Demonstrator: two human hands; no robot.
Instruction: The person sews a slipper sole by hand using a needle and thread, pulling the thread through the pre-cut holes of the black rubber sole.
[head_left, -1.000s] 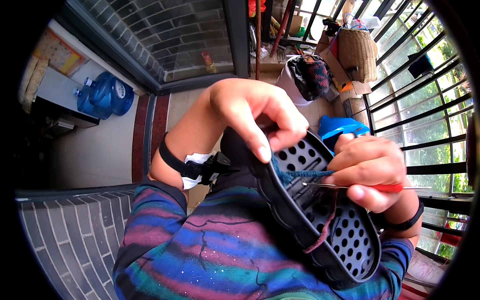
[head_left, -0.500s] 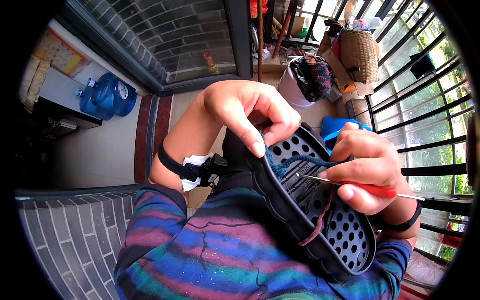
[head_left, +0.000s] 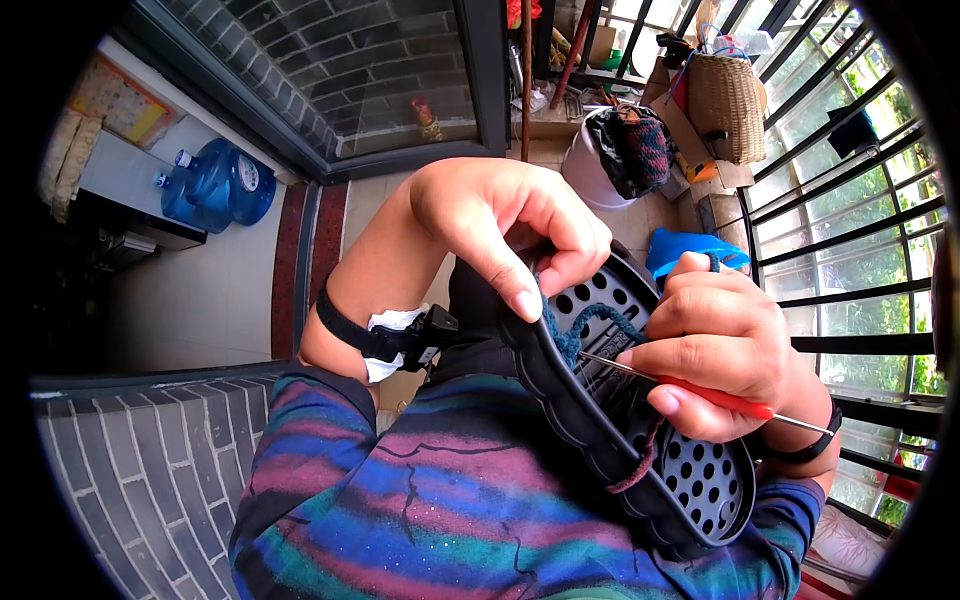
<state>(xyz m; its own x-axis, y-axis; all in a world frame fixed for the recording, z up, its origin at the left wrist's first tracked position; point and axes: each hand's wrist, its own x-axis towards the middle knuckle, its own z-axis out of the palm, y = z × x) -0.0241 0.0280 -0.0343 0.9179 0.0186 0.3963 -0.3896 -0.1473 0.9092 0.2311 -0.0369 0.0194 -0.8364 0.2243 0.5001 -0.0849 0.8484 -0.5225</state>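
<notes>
A view looking down at two bare hands working close to the camera, in the centre of the frame. The left hand (head_left: pixel 500 225) curls over the upper end of a black perforated shoe sole (head_left: pixel 640 440), thumb and fingers clenched around its rim. The sole is a long oval plate full of round holes, and it runs slantwise from the centre of the frame down to the lower right, resting against the person's striped, multicoloured shirt (head_left: pixel 430 510).

The right hand (head_left: pixel 715 345), to the right of centre, pinches a thin metal crochet hook with a red handle (head_left: pixel 725 400). The hook's tip points left, toward the holes near the upper end of the sole, where dark teal yarn (head_left: pixel 590 325) loops over the rim. A strand of yarn also wraps one finger of the right hand. A reddish cord (head_left: pixel 640 465) lies along the sole's lower edge.

A black strap with a buckle (head_left: pixel 385 335) circles the left wrist, and a dark band sits on the right wrist.

In the upper left of the frame, two blue water jugs (head_left: pixel 215 185) lie on a pale floor. In the upper right stand a wicker basket (head_left: pixel 725 100) and a white bucket (head_left: pixel 590 175) stuffed with dark cloth. A blue bag (head_left: pixel 690 250) lies just beyond the right hand. Black window bars (head_left: pixel 860 200) with greenery behind fill the right edge. A grey brick wall (head_left: pixel 140 460) fills the lower left.
</notes>
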